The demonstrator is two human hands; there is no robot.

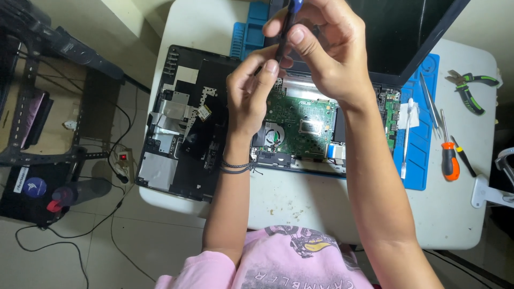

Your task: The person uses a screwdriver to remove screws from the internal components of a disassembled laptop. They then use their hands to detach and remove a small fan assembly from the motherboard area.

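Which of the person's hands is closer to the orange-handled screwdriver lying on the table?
The right hand. It is raised above the opened laptop, on the side of the orange-handled screwdriver. The left hand is beside it, farther away across the green circuit board.

- A white table point(300, 208), scuffed, carries everything.
- A blue mat point(415, 160) lies on it under an opened laptop point(300, 123).
- A black bottom cover point(176, 134) overhangs the left edge.
- Green-handled pliers point(471, 88) and an orange screwdriver point(450, 160) lie right.
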